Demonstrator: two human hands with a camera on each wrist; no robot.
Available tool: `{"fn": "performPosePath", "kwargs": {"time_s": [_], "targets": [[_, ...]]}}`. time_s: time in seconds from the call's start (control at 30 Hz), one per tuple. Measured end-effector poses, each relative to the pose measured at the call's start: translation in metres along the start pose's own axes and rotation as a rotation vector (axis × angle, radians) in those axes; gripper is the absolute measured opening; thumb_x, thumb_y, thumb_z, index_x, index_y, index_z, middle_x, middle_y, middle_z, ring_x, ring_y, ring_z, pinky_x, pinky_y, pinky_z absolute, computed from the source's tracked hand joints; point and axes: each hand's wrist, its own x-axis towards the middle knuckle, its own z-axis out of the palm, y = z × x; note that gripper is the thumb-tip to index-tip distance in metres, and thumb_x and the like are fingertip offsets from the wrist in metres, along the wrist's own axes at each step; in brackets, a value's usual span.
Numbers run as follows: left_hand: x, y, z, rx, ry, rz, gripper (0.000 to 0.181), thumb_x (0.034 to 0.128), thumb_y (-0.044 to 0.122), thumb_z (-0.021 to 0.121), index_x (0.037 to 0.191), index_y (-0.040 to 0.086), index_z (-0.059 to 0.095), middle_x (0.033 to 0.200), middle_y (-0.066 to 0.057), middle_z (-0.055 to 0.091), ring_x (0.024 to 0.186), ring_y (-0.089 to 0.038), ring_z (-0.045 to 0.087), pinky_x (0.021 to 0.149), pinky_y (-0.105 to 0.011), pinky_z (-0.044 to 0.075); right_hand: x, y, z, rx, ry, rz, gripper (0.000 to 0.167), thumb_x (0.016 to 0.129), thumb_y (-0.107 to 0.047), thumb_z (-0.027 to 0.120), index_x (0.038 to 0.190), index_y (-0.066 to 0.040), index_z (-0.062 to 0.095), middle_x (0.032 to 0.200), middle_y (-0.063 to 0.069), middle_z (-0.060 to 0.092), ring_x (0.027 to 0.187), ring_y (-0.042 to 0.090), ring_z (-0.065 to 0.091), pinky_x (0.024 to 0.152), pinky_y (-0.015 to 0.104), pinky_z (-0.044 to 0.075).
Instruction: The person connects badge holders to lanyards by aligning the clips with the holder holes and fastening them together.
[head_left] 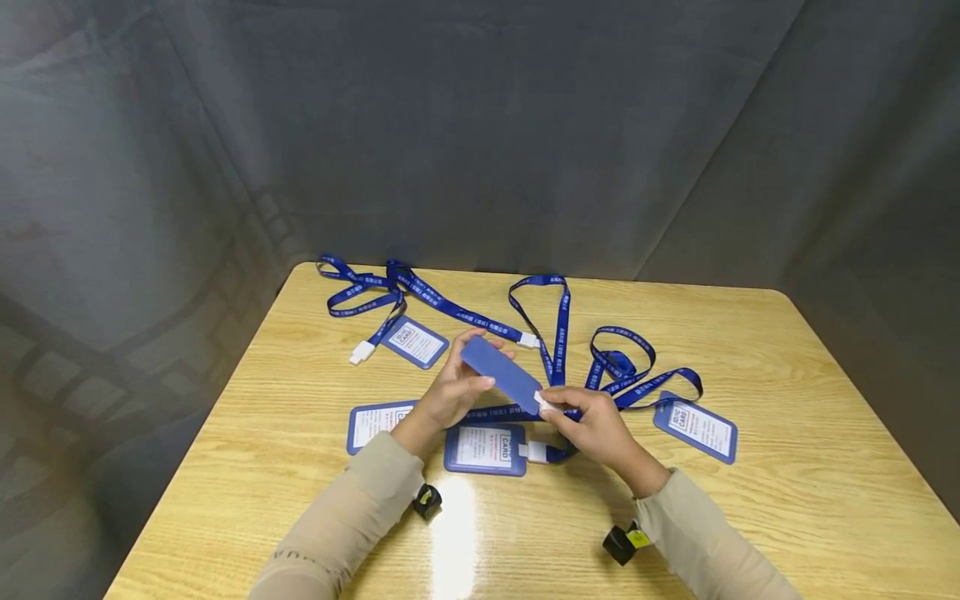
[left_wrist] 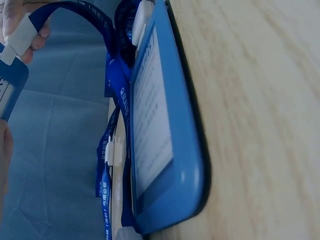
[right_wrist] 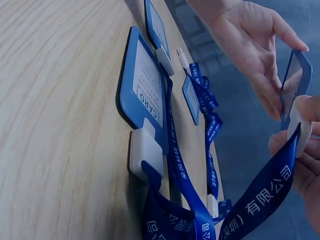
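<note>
A blue card holder [head_left: 501,373] is held tilted above the table between both hands. My left hand [head_left: 450,392] grips its far left end, fingers behind and thumb at the edge; the right wrist view also shows that hand [right_wrist: 250,45] on the holder [right_wrist: 296,80]. My right hand [head_left: 596,425] pinches the white clip [head_left: 546,403] at the holder's other end. From the clip [right_wrist: 299,127] a blue lanyard [right_wrist: 265,192] hangs down. In the left wrist view the right hand's fingers are behind the white clip [left_wrist: 21,35].
Below the hands, a card holder [head_left: 486,450] with a white clip [head_left: 536,452] lies beside another holder [head_left: 375,423]. One more holder [head_left: 416,342] lies back left, one [head_left: 697,427] at the right. Blue lanyards [head_left: 465,315] spread across the wooden table [head_left: 247,500]; a grey curtain [head_left: 480,133] stands behind.
</note>
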Motion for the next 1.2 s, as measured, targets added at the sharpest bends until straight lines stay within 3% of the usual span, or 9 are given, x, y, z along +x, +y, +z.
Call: {"fn": "performPosePath", "kwargs": {"time_s": [0.43,0.53,0.67,0.73,0.9,1.03,1.1,1.2], "targets": [[-0.002,0.0,-0.003,0.034,0.021,-0.046,0.062,0.0694,-0.015,0.038,0.12,0.017,0.025,0.12,-0.008,0.034,0.112,-0.023,0.042,0.09,-0.037,0.036,0.002,0.005,-0.001,-0.03,-0.089,0.11,0.022,0.072,-0.002,0.065,0.095,0.0,0.063,0.093,0.012,0.062,0.075,0.017,0.057,0.065,0.029,0.049],[-0.003,0.001,-0.005,0.069,0.04,-0.07,0.063,0.0689,-0.016,0.04,0.123,0.012,0.021,0.119,-0.009,0.034,0.114,-0.028,0.039,0.091,-0.037,0.035,0.001,0.006,0.0,-0.03,-0.109,0.111,0.023,0.073,-0.003,0.066,0.096,-0.001,0.063,0.093,0.011,0.062,0.075,0.016,0.057,0.066,0.031,0.049],[-0.006,0.003,-0.008,0.127,0.06,-0.124,0.067,0.0691,-0.016,0.045,0.125,0.005,0.016,0.124,-0.019,0.03,0.119,-0.04,0.027,0.091,-0.034,0.035,0.0,0.009,0.0,-0.035,-0.128,0.126,0.023,0.074,-0.006,0.065,0.097,-0.002,0.062,0.094,0.01,0.061,0.077,0.017,0.057,0.067,0.032,0.049],[-0.007,0.004,-0.01,0.165,0.07,-0.157,0.068,0.0697,-0.013,0.051,0.126,0.003,0.016,0.126,-0.023,0.028,0.119,-0.041,0.025,0.091,-0.032,0.035,-0.001,0.011,0.0,-0.033,-0.138,0.138,0.023,0.075,-0.008,0.064,0.098,-0.002,0.062,0.095,0.011,0.061,0.078,0.018,0.057,0.068,0.032,0.048],[-0.01,0.005,-0.018,0.226,0.063,-0.209,0.072,0.069,0.0,0.066,0.125,-0.001,0.019,0.124,-0.015,0.039,0.114,-0.026,0.039,0.089,-0.033,0.038,-0.001,0.017,0.0,-0.034,-0.152,0.148,0.023,0.076,-0.01,0.064,0.098,-0.003,0.062,0.095,0.01,0.06,0.079,0.018,0.057,0.068,0.033,0.048],[-0.011,0.004,-0.023,0.235,0.04,-0.232,0.072,0.0683,0.003,0.069,0.123,-0.001,0.023,0.121,-0.008,0.042,0.103,-0.019,0.048,0.084,-0.033,0.042,0.0,0.02,-0.002,-0.041,-0.16,0.15,0.022,0.076,-0.008,0.064,0.097,-0.003,0.062,0.094,0.01,0.061,0.078,0.017,0.057,0.067,0.033,0.048],[-0.011,0.006,-0.025,0.256,0.038,-0.263,0.071,0.069,0.0,0.068,0.123,-0.002,0.023,0.123,-0.01,0.04,0.101,-0.018,0.049,0.082,-0.032,0.043,0.001,0.02,-0.003,-0.041,-0.163,0.157,0.021,0.076,-0.008,0.064,0.097,-0.003,0.062,0.093,0.01,0.061,0.078,0.018,0.056,0.068,0.032,0.048],[-0.01,0.009,-0.026,0.321,0.051,-0.342,0.069,0.0696,-0.004,0.065,0.125,0.0,0.023,0.125,-0.018,0.036,0.103,-0.027,0.047,0.082,-0.033,0.043,0.003,0.022,-0.004,-0.052,-0.162,0.174,0.022,0.076,-0.007,0.064,0.097,-0.002,0.062,0.094,0.01,0.06,0.078,0.018,0.056,0.068,0.032,0.048]]}}
